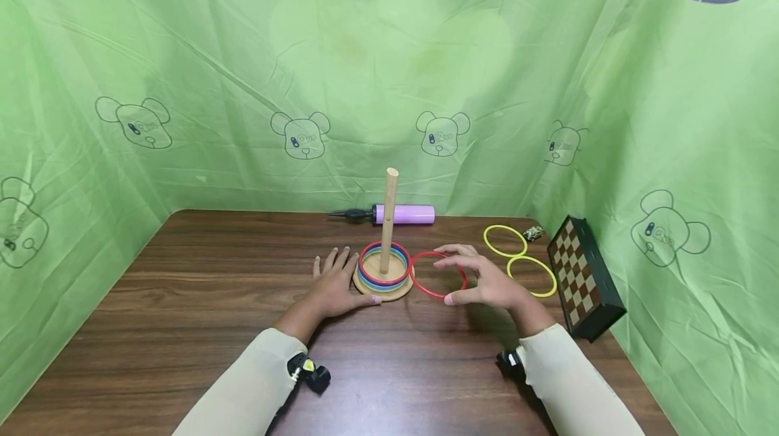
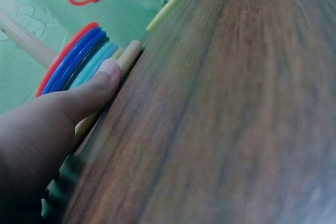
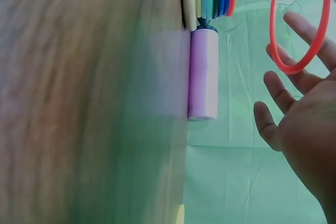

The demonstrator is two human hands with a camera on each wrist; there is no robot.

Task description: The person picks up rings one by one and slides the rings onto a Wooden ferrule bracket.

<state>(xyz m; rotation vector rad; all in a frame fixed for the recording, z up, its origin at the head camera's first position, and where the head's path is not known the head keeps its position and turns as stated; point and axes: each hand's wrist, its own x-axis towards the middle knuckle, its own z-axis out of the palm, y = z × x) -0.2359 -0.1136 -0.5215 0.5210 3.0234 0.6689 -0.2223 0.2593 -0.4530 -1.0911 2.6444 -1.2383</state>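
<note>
A wooden post (image 1: 389, 220) rises from a round wooden base (image 1: 398, 293). Around its foot lie stacked rings (image 2: 79, 51), red on top of blue, dark, light blue and yellow. My left hand (image 1: 336, 291) rests at the left side of the base, fingers spread and fairly straight, the thumb (image 2: 109, 71) along the base's edge. To the right of the post, my right hand (image 1: 487, 282) holds another red ring (image 3: 290, 70) above the table, thumb at its near edge and forefinger at its far edge. Its other fingers are spread.
Two yellow rings (image 1: 505, 226) lie at the right on the wooden table (image 1: 201, 301). Beside them stand a chessboard box (image 1: 584, 280) and a small patterned item (image 1: 533, 233). A purple hand pump (image 1: 414, 214) lies behind the post. Green cloth (image 1: 377, 71) encloses the back and sides.
</note>
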